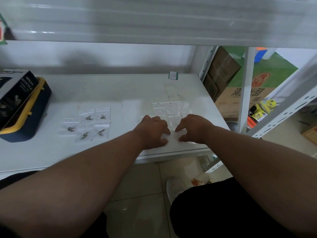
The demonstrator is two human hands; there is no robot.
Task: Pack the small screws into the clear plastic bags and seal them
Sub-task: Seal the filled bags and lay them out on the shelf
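- The left hand [153,130] and right hand [193,129] meet near the front edge of the white shelf [120,90], fingertips curled down onto a clear plastic bag [173,139] lying flat between them.
- Each hand seems to pinch the bag between thumb and fingers, the thumbs low on its near side; blur hides whether the bag lifts off the surface.
- Whether this bag holds screws cannot be told.
- Just beyond the fingers, a patch of empty bags [170,108] lies flat in overlapping rows, touching one another.
- Well to the left of the hands, five filled bags [89,123] lie in a loose cluster, each with small dark screws [101,132] inside.
- At the far left edge, a navy and yellow case [32,117] sits on the shelf, with a black box marked "Spray Bottle" [15,97] tilted on top of it.
- A small green-edged label [173,75] lies by the back wall.
- Right of the shelf, behind a white upright, stand cardboard cartons [243,98].
- Below, pale floor tiles [140,186] and the person's dark-clothed knee [214,212] show.
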